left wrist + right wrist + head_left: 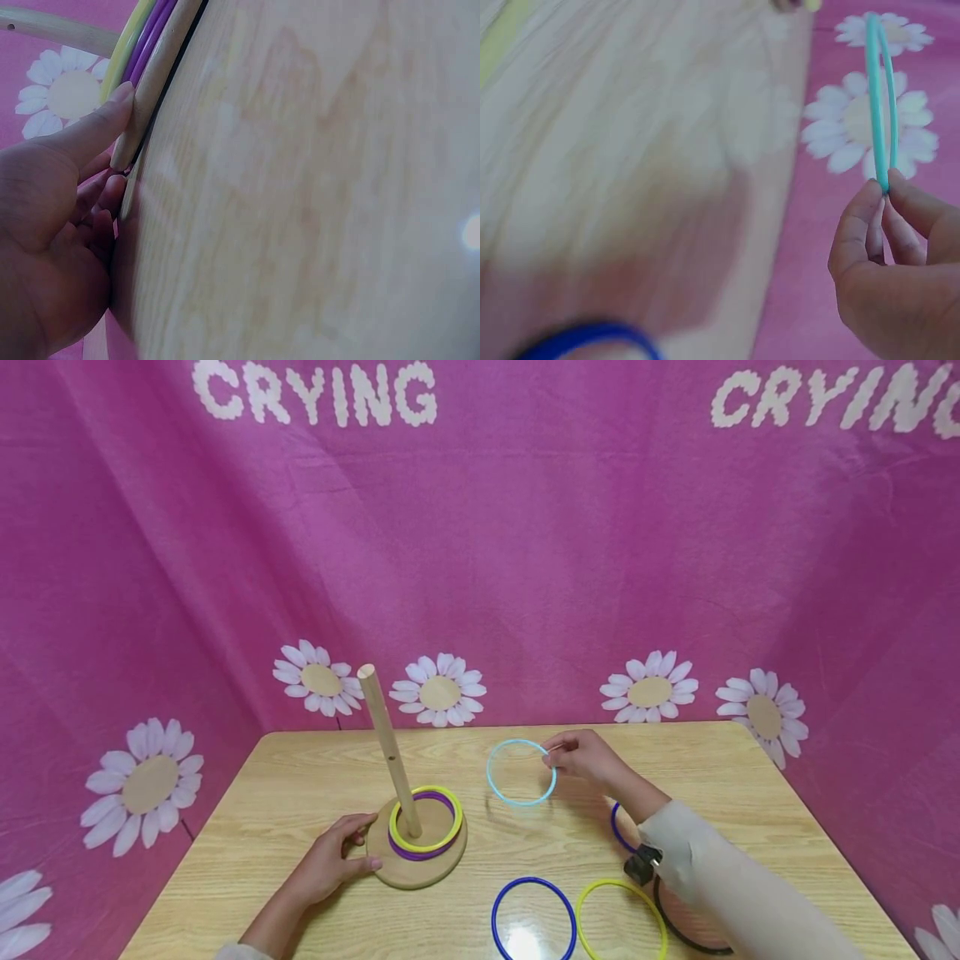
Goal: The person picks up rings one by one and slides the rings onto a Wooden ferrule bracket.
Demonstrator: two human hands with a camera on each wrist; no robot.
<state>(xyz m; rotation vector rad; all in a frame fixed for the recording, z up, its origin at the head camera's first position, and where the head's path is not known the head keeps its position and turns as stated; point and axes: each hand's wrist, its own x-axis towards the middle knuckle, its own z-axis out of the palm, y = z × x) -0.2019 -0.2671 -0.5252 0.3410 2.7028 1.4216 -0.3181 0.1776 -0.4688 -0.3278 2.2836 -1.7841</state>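
At the left of the table, my left hand holds the rim of a round wooden base that carries an upright wooden post. The left wrist view shows the thumb on top of the rim and the other fingers at its side, partly hidden. A yellow ring lies over a purple ring, both around the post's foot. To the right of the stand, my right hand pinches a light blue ring between thumb and fingertips. This ring is raised above the table, apart from the post.
On the wooden table, a blue ring and another yellow ring lie near the front. A black ring and a second blue ring are partly hidden by the right arm. A pink curtain hangs behind.
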